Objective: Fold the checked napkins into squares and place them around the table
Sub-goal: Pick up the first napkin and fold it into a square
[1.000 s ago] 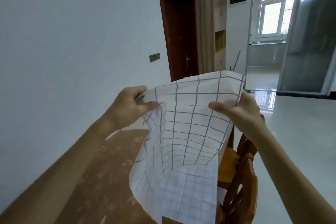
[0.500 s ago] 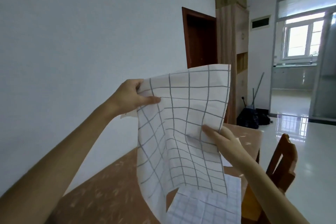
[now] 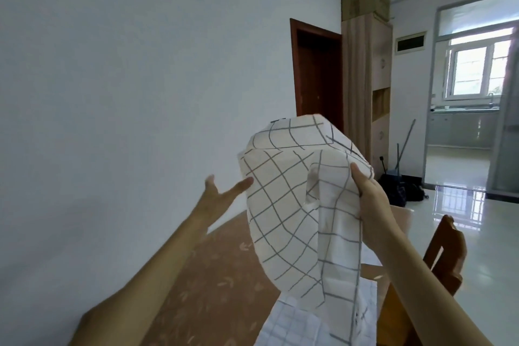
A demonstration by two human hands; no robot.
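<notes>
Head view: right hand (image 3: 368,196) gripped the checked napkin (image 3: 292,205) by its bunched right edge. The thumb was on the near face and the fingers were hidden behind the cloth. The napkin hung in the air, ballooned and crumpled, not flat. Most of it was left of the right hand, with its tail dropping below that hand.

Left hand (image 3: 222,194) was wide, fingers straight and spread, holding nothing. Its forefinger tip sat right at the napkin's left edge; contact unclear.

Below the right hand a second checked napkin (image 3: 303,326) lay on the brown worktop (image 3: 213,284), part-hidden by the hanging one. Could not tell if it was folded. A wooden chair (image 3: 443,255) stood right of and below the right hand.

Judgement: no fold made on the held napkin yet.

Risks:
- Only one hand held it, and by a bunch, so the cloth could twist or slip.
- The left hand could catch the wrong corner, giving a skewed fold rather than a square.
- The hanging tail could drag over the napkin below and shift it.
</notes>
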